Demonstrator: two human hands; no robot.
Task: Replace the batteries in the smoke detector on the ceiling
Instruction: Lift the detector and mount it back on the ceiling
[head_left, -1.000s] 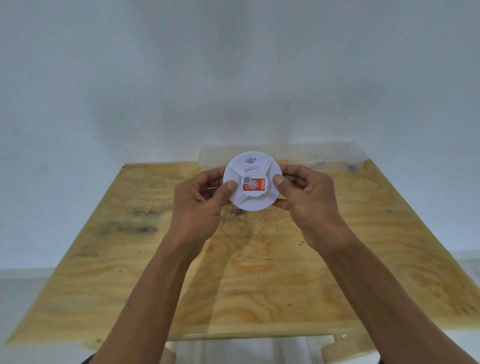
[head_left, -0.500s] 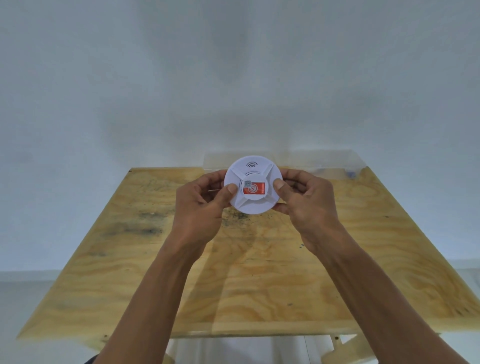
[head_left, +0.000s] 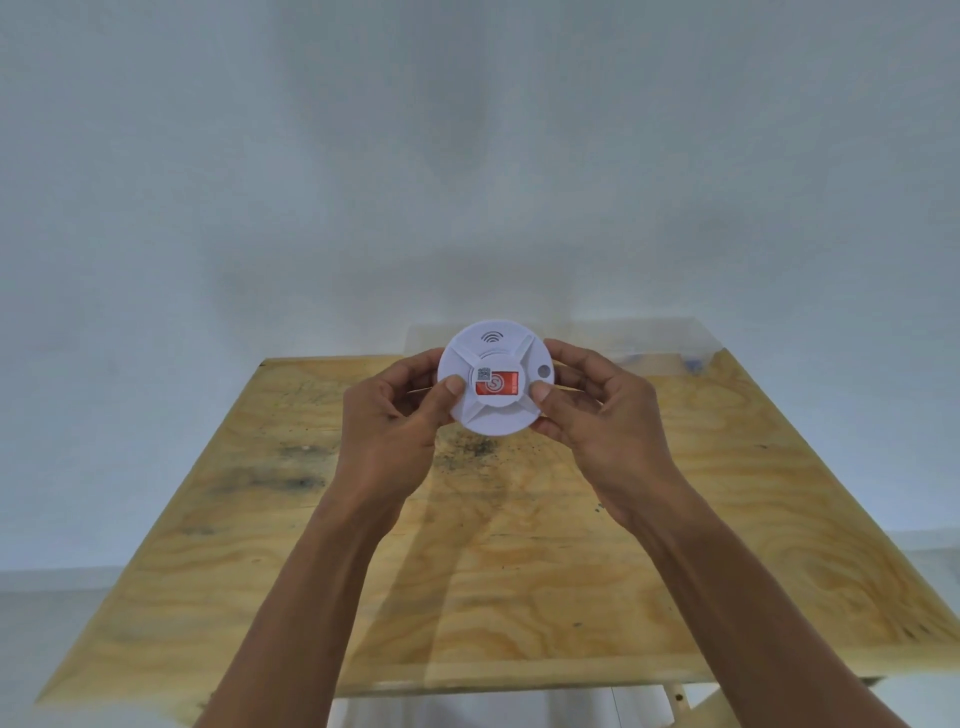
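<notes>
Your left hand (head_left: 387, 415) and right hand (head_left: 592, 410) grip the detector (head_left: 496, 378) above the table (head_left: 519, 545), round white face toward you, red label level.

plywood table (head_left: 519, 571) stained dark | clear plastic box (head_left: 649, 338) at far edge | white wall (head_left: 467, 156)
</notes>
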